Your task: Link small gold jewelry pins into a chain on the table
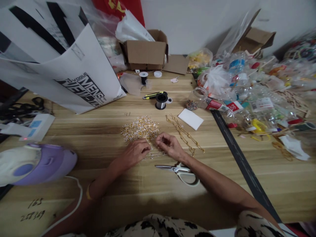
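Note:
My left hand (136,152) and my right hand (170,145) rest close together on the wooden table (98,138), fingers curled in a pinch. Between and under them lies a thin beaded strand (154,155); what exactly each fingertip grips is too small to make out. Just beyond my hands sits a pile of small gold and clear beaded pieces (140,127). Gold chains (184,135) lie to the right of my right hand. Scissors (179,170) with pale handles lie on the table under my right wrist.
A white printed shopping bag (74,72) leans at the back left. A purple and white appliance (34,163) sits at the left edge. Spools (161,100), a utility knife (153,95), a cardboard box (146,51), a white card (190,118) and a heap of plastic bags (259,95) crowd the back and right.

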{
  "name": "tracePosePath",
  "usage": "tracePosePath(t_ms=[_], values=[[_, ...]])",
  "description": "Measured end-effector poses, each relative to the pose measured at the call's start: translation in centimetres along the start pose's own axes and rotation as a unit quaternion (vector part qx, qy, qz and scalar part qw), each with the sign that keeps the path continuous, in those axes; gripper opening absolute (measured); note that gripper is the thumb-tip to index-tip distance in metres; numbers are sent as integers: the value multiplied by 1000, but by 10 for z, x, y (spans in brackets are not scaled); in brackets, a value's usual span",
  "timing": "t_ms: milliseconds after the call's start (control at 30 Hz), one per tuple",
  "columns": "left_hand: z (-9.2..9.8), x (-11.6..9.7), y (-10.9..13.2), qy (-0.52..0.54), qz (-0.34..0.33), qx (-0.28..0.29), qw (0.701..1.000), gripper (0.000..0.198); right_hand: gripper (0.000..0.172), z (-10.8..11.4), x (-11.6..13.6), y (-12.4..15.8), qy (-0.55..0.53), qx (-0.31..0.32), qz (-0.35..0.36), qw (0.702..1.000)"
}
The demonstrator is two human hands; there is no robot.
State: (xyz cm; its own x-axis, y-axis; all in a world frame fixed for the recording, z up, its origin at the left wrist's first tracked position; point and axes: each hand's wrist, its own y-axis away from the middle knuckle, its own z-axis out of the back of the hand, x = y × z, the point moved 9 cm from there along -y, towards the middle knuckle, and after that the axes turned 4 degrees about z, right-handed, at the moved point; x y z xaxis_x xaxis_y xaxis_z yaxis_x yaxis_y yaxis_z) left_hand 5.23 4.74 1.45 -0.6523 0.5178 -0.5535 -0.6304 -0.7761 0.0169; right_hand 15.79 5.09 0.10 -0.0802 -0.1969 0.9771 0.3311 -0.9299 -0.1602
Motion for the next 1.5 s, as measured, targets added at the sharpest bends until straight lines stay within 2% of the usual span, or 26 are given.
tracePosePath(t_ms=[167,333,467,567,633,767,900,1500], values=[[-11,1,1,-36,-11,46,998,13,19,0,2,-1,-5,2,3,1000],[-7,0,0,-16,-11,29,999,15,21,-1,2,0,3,8,1,1000],[5,12,-2,108,59,-19,992,12,20,-2,0,0,-6,5,-4,1000],[8,25,-2,250,117,-57,960,6,19,-3,-1,-1,-12,7,-9,1000],[8,28,-1,308,127,-72,940,8,19,-4,-1,-1,-18,11,-11,1000],[10,31,0,357,140,-100,918,10,19,-8,-2,-2,-44,27,-13,999],[12,30,0,376,145,-122,907,11,19,-11,-4,-1,-49,40,-12,998],[5,28,1,386,131,-115,906,10,17,-15,-1,-1,11,59,2,998]])
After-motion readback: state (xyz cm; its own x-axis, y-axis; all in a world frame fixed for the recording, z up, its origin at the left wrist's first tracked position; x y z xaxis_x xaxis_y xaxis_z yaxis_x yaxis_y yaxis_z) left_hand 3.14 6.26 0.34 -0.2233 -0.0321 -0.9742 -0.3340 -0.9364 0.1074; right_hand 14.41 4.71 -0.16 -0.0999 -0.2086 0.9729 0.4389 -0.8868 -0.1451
